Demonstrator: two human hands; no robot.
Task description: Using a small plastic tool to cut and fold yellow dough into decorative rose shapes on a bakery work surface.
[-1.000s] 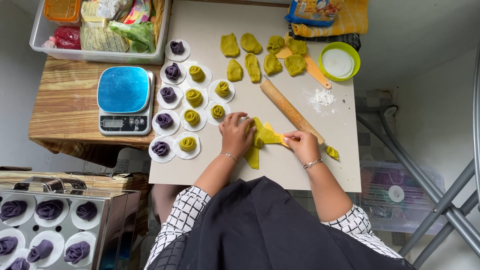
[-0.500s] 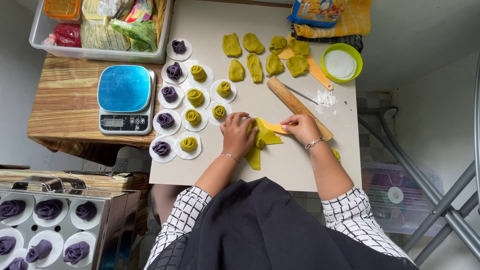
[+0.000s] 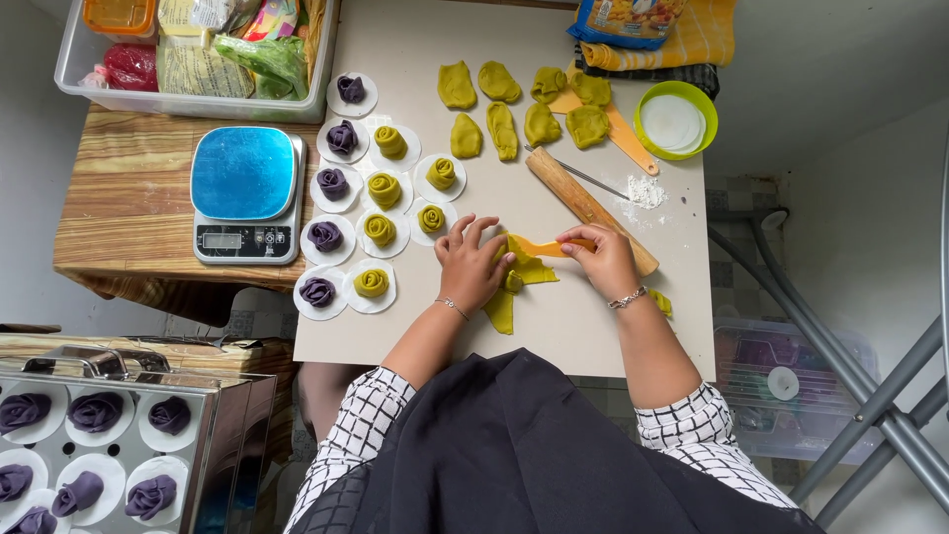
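On the beige work board [image 3: 563, 326] lies a strip of yellow-green dough [image 3: 506, 297], partly rolled up. My left hand [image 3: 471, 261] presses down on the rolled end of it. My right hand [image 3: 601, 257] grips a small orange scraper [image 3: 544, 247], whose blade lies across the dough between my hands. A wooden rolling pin [image 3: 583, 203] lies diagonally just beyond my right hand. A small scrap of green dough [image 3: 660, 302] sits by my right wrist.
Rose-shaped green and purple buns on white paper rounds [image 3: 374, 198] stand left of my hands. Flat green dough pieces [image 3: 514, 104], an orange spatula, a green bowl [image 3: 676, 119] and spilled flour lie at the back. A blue scale [image 3: 245, 193], a plastic bin [image 3: 188, 54], and a steamer tray [image 3: 99, 445] are at left.
My right hand has moved left, away from the board's right edge, and now holds the orange scraper across the dough. The left hand stays on the roll. The view shifted slightly.
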